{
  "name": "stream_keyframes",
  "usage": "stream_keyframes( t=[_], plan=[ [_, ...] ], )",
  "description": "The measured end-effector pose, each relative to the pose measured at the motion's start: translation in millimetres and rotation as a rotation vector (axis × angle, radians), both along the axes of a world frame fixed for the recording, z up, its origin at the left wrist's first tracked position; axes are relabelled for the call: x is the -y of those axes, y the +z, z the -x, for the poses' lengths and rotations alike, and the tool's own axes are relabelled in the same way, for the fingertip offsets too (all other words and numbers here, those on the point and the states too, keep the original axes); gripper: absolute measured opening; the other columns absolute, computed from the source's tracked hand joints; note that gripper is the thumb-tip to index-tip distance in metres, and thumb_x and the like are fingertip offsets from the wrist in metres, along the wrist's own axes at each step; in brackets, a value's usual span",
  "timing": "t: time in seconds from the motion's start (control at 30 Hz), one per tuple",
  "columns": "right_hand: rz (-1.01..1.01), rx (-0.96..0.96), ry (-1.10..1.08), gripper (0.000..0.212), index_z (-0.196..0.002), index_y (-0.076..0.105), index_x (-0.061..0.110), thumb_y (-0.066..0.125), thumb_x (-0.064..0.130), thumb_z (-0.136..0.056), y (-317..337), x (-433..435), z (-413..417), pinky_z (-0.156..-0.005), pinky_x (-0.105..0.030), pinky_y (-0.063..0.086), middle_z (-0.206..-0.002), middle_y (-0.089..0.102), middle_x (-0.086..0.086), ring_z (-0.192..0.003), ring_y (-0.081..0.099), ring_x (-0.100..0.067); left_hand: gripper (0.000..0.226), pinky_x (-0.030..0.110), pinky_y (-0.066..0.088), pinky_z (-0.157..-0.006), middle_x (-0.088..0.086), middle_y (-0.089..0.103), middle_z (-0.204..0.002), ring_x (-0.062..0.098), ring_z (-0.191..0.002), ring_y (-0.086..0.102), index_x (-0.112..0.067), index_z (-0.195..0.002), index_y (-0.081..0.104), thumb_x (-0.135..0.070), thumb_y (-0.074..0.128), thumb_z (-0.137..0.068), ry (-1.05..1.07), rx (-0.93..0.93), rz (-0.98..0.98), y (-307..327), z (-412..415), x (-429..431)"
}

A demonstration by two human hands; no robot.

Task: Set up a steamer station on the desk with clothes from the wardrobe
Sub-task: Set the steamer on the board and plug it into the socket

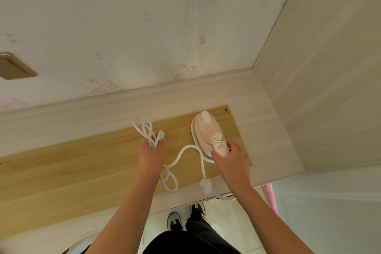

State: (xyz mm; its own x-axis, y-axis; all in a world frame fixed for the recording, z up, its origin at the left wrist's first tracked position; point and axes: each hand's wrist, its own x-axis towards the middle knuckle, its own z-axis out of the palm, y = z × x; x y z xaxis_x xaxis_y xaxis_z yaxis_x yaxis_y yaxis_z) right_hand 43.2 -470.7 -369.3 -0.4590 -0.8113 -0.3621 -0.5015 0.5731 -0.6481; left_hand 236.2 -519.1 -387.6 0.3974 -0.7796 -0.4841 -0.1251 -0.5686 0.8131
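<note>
Starting at the far left, I can see a brass-coloured wall plate (14,67) set into the wallpaper above the desk (61,121), well apart from where I'm working. My left hand (151,155) is curled round a bunched coil of the white cord (147,132), with loops sticking up past my fingers and more slack spilling out below my wrist onto the tan panel (82,163) of the desktop. From there the cord snakes right in an open curve, and a short length, with a white tab (206,185) on it, hangs over the front edge. My right hand (231,159) is wrapped round the handle of the pink-and-white steamer (206,130), which seems to sit sole-down near the right end of the tan panel, close to the pale side panel (319,88). I can't tell whether its full weight is down yet. No clothes are on the desk, so I judge the station barely begun. My worry is the cord: if I pull the coil leftward toward that plate with the slack tangled, it could tug the steamer over or drag it toward the edge. The length dangling off the front could catch my leg and do the same.
</note>
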Motion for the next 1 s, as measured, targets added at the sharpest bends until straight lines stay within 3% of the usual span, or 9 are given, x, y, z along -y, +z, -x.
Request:
stream_keyframes(
  t=[0.47, 0.53, 0.6, 0.7, 0.87, 1.0],
  plan=[
    [-0.032, 0.062, 0.053, 0.052, -0.124, 0.044, 0.015, 0.066, 0.04, -0.084, -1, -6, -10, -0.062, -0.031, 0.05, -0.103, 0.062, -0.001, -0.083, 0.061, -0.017, 0.014, 0.028, 0.042, -0.05, -0.001, 0.054, -0.067, 0.017, -0.054, 0.046, -0.019, -0.104, 0.066, -0.024, 0.059, -0.093, 0.094, -0.037, 0.108, 25, -19, -4],
    [-0.081, -0.008, 0.135, 0.056, -0.127, 0.04, 0.013, 0.064, 0.042, -0.085, 2, -7, -10, -0.071, -0.035, 0.051, -0.114, 0.057, -0.005, -0.094, 0.058, -0.022, 0.011, 0.028, 0.042, -0.049, -0.001, 0.053, -0.066, 0.017, -0.054, 0.046, -0.02, -0.101, 0.066, -0.024, 0.06, -0.092, 0.108, -0.038, 0.117, 30, -21, -6],
    [-0.105, -0.201, 0.241, 0.064, -0.133, 0.034, 0.011, 0.063, 0.042, -0.085, 7, -6, -10, -0.082, -0.035, 0.044, -0.126, 0.048, -0.008, -0.108, 0.049, -0.026, 0.009, 0.027, 0.042, -0.049, -0.001, 0.053, -0.065, 0.016, -0.054, 0.046, -0.02, -0.096, 0.067, -0.024, 0.06, -0.091, 0.108, -0.041, 0.133, 34, -25, -6],
    [0.061, -0.371, 0.321, 0.061, -0.138, 0.032, 0.01, 0.061, 0.033, -0.089, 25, -1, -15, -0.097, -0.034, 0.037, -0.137, 0.039, -0.01, -0.123, 0.036, -0.027, 0.01, 0.027, 0.042, -0.049, 0.001, 0.063, -0.071, 0.013, -0.049, 0.045, -0.017, -0.084, 0.068, -0.023, 0.061, -0.09, 0.11, -0.065, 0.178, 41, -30, -9],
    [0.216, -0.074, 0.597, 0.049, -0.141, 0.035, 0.015, 0.051, 0.029, -0.097, 54, 14, -45, -0.106, -0.031, 0.034, -0.141, 0.039, -0.002, -0.133, 0.03, -0.017, 0.021, 0.023, 0.041, -0.046, 0.0, 0.069, -0.07, 0.008, -0.044, 0.046, -0.007, -0.082, 0.068, -0.027, 0.064, -0.089, 0.186, -0.096, 0.205, 48, -35, -12],
    [0.237, 0.005, 0.825, 0.041, -0.135, 0.047, 0.015, 0.046, 0.034, -0.098, 61, 20, -76, -0.1, -0.031, 0.039, -0.129, 0.051, 0.0, -0.123, 0.042, -0.014, 0.017, 0.024, 0.044, -0.05, -0.002, 0.072, -0.076, 0.008, -0.047, 0.05, -0.008, -0.084, 0.067, -0.023, 0.062, -0.088, 0.243, -0.135, 0.226, 56, -37, -12]
  ],
)
